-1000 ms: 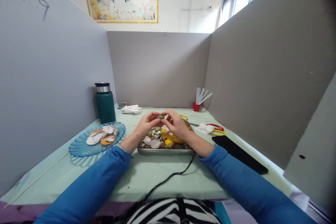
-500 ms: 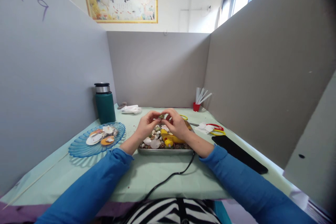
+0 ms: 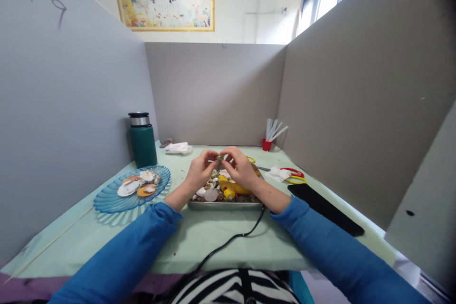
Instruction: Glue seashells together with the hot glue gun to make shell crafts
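Over the metal tray [image 3: 228,206], my left hand [image 3: 200,169] and my right hand [image 3: 239,167] meet at their fingertips. Both pinch a small greenish-brown shell [image 3: 220,157]; whether it is one piece or two pressed together is too small to tell. Below them the tray holds white shells [image 3: 211,194], small brown ones and a yellow glue gun [image 3: 230,188]. The gun lies under my right wrist, its nozzle hidden, and a black cord [image 3: 235,236] runs from the tray's right corner toward me.
A blue scalloped plate [image 3: 107,199] with several shells sits left, a green bottle [image 3: 142,145] behind it. On the right are scissors with red and yellow handles [image 3: 296,179], white tissue [image 3: 278,174], a black slab [image 3: 324,209] and a red cup [image 3: 267,145] of white glue sticks.
My fingertips have shifted very slightly around the small shell, which shows a little more between them. Nothing else has visibly moved apart from a slight camera shift.
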The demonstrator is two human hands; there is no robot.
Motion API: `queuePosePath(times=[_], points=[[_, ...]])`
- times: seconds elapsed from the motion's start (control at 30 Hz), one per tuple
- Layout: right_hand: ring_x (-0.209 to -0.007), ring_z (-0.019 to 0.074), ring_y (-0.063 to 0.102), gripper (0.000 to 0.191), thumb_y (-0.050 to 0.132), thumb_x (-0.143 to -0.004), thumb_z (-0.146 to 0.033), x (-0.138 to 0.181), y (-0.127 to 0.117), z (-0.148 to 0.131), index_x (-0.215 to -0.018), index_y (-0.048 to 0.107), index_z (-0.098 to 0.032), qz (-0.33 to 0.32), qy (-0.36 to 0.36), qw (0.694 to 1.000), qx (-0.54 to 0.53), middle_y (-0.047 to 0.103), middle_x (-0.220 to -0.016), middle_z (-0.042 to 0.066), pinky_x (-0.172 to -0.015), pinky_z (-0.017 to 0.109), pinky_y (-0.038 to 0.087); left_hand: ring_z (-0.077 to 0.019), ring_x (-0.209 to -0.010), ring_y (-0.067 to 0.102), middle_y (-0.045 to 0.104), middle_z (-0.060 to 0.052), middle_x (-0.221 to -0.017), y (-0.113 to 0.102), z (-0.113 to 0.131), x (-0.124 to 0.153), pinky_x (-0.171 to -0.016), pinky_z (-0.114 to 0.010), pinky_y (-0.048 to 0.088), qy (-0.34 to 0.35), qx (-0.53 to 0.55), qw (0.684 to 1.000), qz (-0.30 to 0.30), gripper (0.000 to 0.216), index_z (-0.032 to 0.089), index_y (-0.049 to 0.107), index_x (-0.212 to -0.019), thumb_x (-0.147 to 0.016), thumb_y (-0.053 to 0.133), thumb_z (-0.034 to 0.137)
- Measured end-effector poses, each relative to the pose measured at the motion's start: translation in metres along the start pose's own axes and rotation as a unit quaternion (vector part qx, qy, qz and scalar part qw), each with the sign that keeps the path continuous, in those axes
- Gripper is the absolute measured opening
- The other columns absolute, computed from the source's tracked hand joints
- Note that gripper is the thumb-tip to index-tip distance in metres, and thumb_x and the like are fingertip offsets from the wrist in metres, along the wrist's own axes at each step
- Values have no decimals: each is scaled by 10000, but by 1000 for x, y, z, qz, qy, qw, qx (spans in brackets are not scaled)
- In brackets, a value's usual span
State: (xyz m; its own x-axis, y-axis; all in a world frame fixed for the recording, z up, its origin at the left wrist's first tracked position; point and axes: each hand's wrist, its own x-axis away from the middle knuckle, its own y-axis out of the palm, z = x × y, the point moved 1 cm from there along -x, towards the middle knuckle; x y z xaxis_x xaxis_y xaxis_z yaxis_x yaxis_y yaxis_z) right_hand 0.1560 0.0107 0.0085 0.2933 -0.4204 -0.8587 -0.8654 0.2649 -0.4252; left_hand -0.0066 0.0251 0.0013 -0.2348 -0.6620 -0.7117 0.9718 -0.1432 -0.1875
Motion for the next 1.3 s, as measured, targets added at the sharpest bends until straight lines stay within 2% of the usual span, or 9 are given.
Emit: queuePosePath(times=[0.3,0.47,0.73,1.03,1.3], points=[[-707,131,548,198,505,-849,-192,1,0,-1,-1046,510,-202,11,3,1000,16,541,-993,68,-634,266,470,-197,-960,586,612,-69,-1010,-1,-3,1,-859,-343,468,-18,55,998,-34,237,177,561,-1009,-791,587,268],[-705,136,549,197,517,-847,-220,0,0,-1,-1043,516,-199,17,4,999,27,541,-989,73,-630,270,468,-199,-964,587,623,-72,-1011,-1,-2,1,-868,-338,460,-34,64,997,-22,253,173,570,-1003,-781,602,289],[-685,125,543,198,517,-861,-232,0,-2,-2,-1057,536,-211,14,-6,1000,24,531,-1020,75,-634,270,474,-206,-991,581,622,-70,-1027,-2,0,2,-885,-350,453,-20,47,998,-22,239,181,562,-1022,-795,575,257],[-707,139,542,175,508,-878,-252,0,-2,-2,-1044,539,-206,11,0,1000,19,545,-993,74,-635,277,475,-186,-837,626,646,-49,-886,3,11,1,-800,-353,500,-81,120,989,-16,272,149,579,-923,-752,635,354],[-705,134,550,173,502,-882,-245,0,-2,-2,-1045,540,-200,17,0,1000,13,541,-1001,74,-660,283,479,-191,-893,619,646,-67,-947,2,7,2,-846,-354,488,-52,101,993,-22,269,148,581,-964,-784,616,344]])
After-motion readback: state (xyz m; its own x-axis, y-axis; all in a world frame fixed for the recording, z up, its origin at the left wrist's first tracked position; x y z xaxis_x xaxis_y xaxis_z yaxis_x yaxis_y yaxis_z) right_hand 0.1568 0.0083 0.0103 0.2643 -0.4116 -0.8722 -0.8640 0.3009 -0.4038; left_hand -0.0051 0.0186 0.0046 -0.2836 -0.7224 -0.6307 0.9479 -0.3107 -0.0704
